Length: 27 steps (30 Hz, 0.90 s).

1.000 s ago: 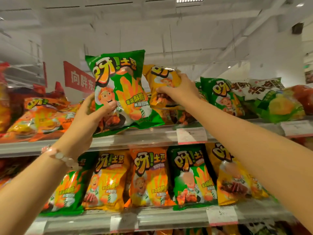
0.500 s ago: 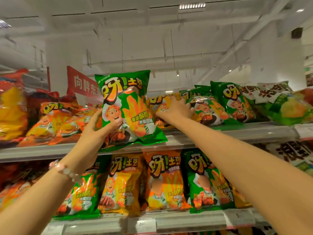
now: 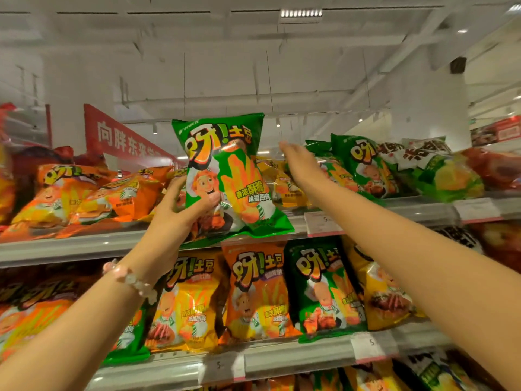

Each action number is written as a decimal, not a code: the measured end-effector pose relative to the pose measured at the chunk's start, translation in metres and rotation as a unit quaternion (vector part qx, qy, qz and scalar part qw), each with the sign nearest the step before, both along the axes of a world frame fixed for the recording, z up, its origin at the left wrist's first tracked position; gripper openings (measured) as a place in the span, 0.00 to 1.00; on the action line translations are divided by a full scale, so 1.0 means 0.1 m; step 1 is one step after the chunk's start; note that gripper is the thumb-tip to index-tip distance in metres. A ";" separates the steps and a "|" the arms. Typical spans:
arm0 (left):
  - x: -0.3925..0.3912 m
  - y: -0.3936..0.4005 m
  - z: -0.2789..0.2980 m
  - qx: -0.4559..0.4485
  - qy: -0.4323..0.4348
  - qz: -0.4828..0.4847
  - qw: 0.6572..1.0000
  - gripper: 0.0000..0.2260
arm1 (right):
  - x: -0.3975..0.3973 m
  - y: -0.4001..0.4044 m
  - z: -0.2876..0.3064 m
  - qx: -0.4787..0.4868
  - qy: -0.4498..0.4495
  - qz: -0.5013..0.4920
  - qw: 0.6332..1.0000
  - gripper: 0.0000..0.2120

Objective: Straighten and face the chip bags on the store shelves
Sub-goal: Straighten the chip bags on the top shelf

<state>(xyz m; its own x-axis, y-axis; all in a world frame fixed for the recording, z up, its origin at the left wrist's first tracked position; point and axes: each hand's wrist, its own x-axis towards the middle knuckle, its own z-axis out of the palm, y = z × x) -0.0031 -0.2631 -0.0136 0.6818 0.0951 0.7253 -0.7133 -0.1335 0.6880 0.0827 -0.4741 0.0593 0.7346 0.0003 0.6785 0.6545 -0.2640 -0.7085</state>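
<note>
My left hand [image 3: 180, 213] grips a green chip bag [image 3: 234, 170] by its lower left edge and holds it upright at the front of the top shelf [image 3: 70, 246]. My right hand [image 3: 298, 162] reaches over the shelf to the right of that bag with its fingers stretched out, holding nothing. Just under and behind the right hand lie yellow chip bags [image 3: 284, 187]. Green chip bags [image 3: 363, 165] lean further to the right. Orange chip bags [image 3: 93, 196] lie flat on the left of the top shelf.
The shelf below [image 3: 296, 359] holds a row of upright yellow, orange and green bags [image 3: 253, 292]. White price tags [image 3: 324, 224] sit on the shelf edges. A red banner [image 3: 121, 139] hangs behind the top shelf. White and green bags [image 3: 439, 170] lie at the far right.
My right hand has let go of the yellow bag and lifted off it, fingers now stretched out. The left hand keeps the green bag upright. The camera has tilted upward.
</note>
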 end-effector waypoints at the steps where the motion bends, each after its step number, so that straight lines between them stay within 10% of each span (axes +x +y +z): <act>1: 0.03 -0.06 0.01 0.001 0.000 -0.004 1.000 0.29 | -0.09 -0.06 -0.01 0.007 0.005 0.034 0.999 0.29; 9: 0.23 -0.76 0.11 0.002 -0.011 -0.030 0.999 0.29 | -0.39 -0.52 -0.05 -0.109 0.036 0.122 0.986 0.49; 17: 0.45 -1.48 0.27 0.009 -0.015 -0.057 0.998 0.35 | -0.22 -1.18 0.02 -0.058 -0.019 0.083 0.995 0.45; 23: 0.66 -1.98 0.23 0.199 -0.033 0.070 0.977 0.50 | -0.05 -1.84 0.09 -0.006 -0.096 0.035 0.995 0.37; 27: 0.87 -2.19 0.15 0.374 -0.109 0.256 0.884 0.48 | 0.18 -2.32 0.12 0.042 -0.137 -0.022 0.989 0.35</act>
<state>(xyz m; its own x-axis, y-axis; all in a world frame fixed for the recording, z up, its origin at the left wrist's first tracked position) 0.0836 -0.4816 0.0009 0.5238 -0.2112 0.8252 -0.5319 -0.8378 0.1232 0.1010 -0.7061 0.0708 0.5219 -0.0932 0.8479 0.8136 -0.2441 -0.5276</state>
